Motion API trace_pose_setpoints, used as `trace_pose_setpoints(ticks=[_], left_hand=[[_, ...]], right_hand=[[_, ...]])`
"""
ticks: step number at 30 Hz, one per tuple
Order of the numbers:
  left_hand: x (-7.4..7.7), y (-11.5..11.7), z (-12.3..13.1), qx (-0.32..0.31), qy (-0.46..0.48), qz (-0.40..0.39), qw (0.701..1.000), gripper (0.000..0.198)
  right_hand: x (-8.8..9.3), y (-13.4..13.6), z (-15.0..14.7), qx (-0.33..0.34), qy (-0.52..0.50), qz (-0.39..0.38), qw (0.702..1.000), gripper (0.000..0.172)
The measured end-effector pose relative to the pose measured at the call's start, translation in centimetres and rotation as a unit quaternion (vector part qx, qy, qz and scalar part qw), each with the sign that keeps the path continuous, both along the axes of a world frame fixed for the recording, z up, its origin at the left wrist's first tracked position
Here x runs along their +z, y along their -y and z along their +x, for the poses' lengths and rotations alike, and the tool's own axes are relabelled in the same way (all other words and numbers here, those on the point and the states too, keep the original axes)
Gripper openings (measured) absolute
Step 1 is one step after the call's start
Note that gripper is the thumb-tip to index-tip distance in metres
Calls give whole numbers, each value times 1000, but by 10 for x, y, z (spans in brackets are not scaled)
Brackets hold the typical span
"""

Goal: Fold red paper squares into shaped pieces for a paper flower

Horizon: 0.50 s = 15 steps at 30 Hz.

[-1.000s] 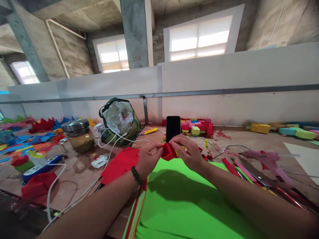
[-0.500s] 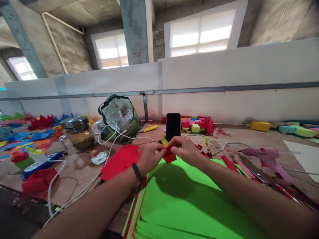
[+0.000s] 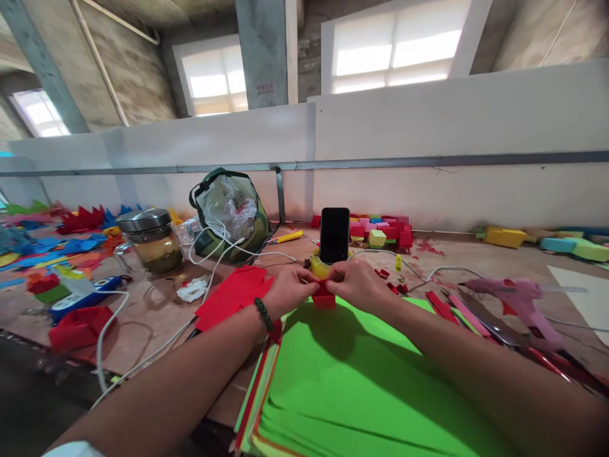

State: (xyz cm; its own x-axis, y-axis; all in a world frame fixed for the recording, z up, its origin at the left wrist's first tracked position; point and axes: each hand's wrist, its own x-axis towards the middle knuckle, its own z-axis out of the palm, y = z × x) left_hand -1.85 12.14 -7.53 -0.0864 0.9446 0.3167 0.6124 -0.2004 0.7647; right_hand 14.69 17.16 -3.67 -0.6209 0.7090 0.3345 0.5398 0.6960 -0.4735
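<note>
Between both hands is a small red box [image 3: 324, 299] that looks like folded felt or foam sheet. My left hand [image 3: 291, 291], with a dark beaded bracelet on the wrist, pinches its left upper edge. On the opposite side my right hand [image 3: 358, 285] pinches the right upper edge. The fingertips nearly meet and hide the top of the box. Under it lies a stack of bright green sheets [image 3: 361, 381], other colours showing at its left edge. Flat red pieces [image 3: 233, 295] lie beside my left wrist.
A phone [image 3: 334, 235] stands upright behind the hands, with small coloured blocks [image 3: 380, 231] behind it. A pink glue gun [image 3: 523, 298] and scissors lie at right. At left are a glass jar [image 3: 155, 244], a camouflage bag [image 3: 261, 225], white cables and a blue power strip [image 3: 85, 298].
Both hands have levelled the red box, and its front face now points more squarely toward me. The fingers have drawn closer together along its top edge. The view has shifted slightly.
</note>
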Motion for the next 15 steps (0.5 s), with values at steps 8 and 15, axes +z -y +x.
trace_pose_setpoints(ticks=[8,15], left_hand=[[2,3,3,10,29,20,999,17],[3,-1,-1,-14,76,42,996,15]], right_hand=[[-6,2,-3,-19,11,39,999,13],[-12,-9,-3,84,-105,-97,986,23]])
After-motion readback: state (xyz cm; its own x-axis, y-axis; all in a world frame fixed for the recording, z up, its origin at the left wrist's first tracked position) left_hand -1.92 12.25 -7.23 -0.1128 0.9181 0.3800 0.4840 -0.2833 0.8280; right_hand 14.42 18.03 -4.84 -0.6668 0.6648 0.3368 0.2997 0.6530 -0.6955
